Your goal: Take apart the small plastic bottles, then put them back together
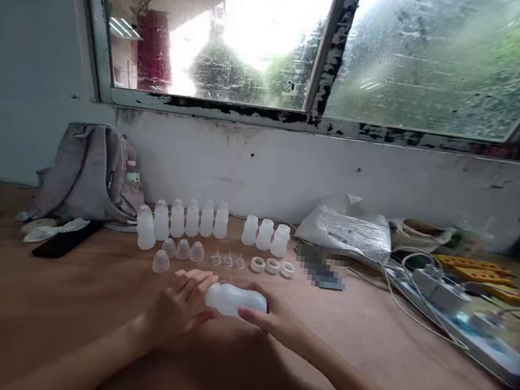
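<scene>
A frosted white baby bottle (236, 300) lies sideways just above the table, its neck end toward the left. My right hand (272, 314) is wrapped around its base. At the neck end my left hand (186, 299) is closed, its fingers hiding whatever covers the mouth of the bottle. Beyond my hands stand three open bottles (265, 234). In front of these lie three white collar rings (272, 266), with three clear nipples (227, 259) beside them. Several translucent dome caps (183, 249) sit farther left, before a row of capped bottles (192, 218).
At the back left a grey backpack (89, 169) leans near the wall, with a black flat object (66, 239) before it. A silvery plastic bag (348, 227), a blurred-out item (324, 267) and a power strip (482, 339) with loose white cables occupy the right side.
</scene>
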A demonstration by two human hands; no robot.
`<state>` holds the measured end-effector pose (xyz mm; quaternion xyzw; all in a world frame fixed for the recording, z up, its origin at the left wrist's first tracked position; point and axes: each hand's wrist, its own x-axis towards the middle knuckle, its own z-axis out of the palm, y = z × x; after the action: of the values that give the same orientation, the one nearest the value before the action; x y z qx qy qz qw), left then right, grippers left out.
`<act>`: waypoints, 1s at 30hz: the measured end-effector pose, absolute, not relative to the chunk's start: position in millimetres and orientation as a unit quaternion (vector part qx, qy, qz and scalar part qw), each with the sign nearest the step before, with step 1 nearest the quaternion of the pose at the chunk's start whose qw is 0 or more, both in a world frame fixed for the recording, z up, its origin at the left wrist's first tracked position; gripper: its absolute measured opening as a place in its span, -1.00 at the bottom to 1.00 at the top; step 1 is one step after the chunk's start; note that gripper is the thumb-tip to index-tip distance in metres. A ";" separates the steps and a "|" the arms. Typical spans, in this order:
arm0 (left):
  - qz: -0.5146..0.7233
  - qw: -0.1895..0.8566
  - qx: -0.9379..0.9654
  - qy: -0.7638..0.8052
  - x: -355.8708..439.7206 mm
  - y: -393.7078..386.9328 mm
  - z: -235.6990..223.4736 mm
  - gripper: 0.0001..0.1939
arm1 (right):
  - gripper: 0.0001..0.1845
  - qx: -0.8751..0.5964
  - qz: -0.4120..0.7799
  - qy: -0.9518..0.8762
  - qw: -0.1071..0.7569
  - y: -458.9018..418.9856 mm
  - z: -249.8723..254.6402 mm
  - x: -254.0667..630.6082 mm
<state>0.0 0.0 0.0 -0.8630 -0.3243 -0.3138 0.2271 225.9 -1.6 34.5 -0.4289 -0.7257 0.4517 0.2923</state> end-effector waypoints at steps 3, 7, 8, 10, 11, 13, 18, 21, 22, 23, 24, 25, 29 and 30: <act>-0.288 0.200 -0.885 -0.306 0.3 0.7 -4.2 -0.56 | -0.61 -0.478 0.498 -0.669 0.275 -4.7 30.3 225.2; -0.281 0.160 -0.904 -0.280 -3.1 1.5 -7.4 -0.58 | -0.63 -0.477 0.557 -0.625 0.266 -5.6 26.2 223.8; -0.285 0.145 -0.907 -0.275 -4.0 1.3 -7.9 -0.58 | -0.64 -0.466 0.561 -0.631 0.263 -5.6 25.7 223.8; -0.292 0.093 -0.912 -0.272 -5.1 0.6 -8.6 -0.58 | -0.69 -0.436 0.537 -0.673 0.261 -6.1 24.9 224.0; -0.298 0.051 -0.911 -0.280 -5.0 0.0 -8.9 -0.62 | -0.70 -0.418 0.503 -0.710 0.263 -6.8 24.4 224.0; -0.317 -0.063 -0.889 -0.325 -3.6 -0.8 -9.4 -0.65 | -0.67 -0.379 0.390 -0.793 0.274 -8.7 22.7 223.8; -0.381 -0.341 -0.745 -0.429 1.7 3.2 -12.1 -0.58 | -0.56 -0.349 0.195 -0.868 0.295 -5.9 14.3 223.8; -0.423 -0.404 -0.694 -0.421 1.4 7.6 -13.0 -0.65 | -0.54 -0.388 0.235 -0.829 0.327 4.0 11.3 228.0; -0.429 -0.411 -0.690 -0.415 0.6 8.6 -12.5 -0.64 | -0.54 -0.398 0.257 -0.814 0.337 7.1 11.1 229.7; -0.430 -0.410 -0.691 -0.411 -0.5 9.2 -11.7 -0.65 | -0.55 -0.402 0.280 -0.801 0.344 9.7 11.1 231.3; -0.429 -0.402 -0.696 -0.412 -1.8 9.6 -10.5 -0.66 | -0.56 -0.402 0.301 -0.792 0.349 11.5 11.4 232.5; -0.425 -0.388 -0.702 -0.419 -3.2 9.9 -9.3 -0.68 | -0.56 -0.399 0.317 -0.786 0.351 12.4 11.8 233.2; -0.404 -0.338 -0.719 -0.453 -8.1 12.7 -8.4 -0.67 | -0.56 -0.393 0.352 -0.777 0.343 10.0 13.6 231.8; -0.400 -0.338 -0.715 -0.463 -9.0 14.3 -9.6 -0.60 | -0.55 -0.394 0.357 -0.776 0.341 9.1 13.8 231.0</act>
<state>-9.0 14.3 -9.6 -0.7153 -0.4626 -0.3998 -0.3385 231.0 9.1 13.8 -0.3936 -0.7755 0.3569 0.3410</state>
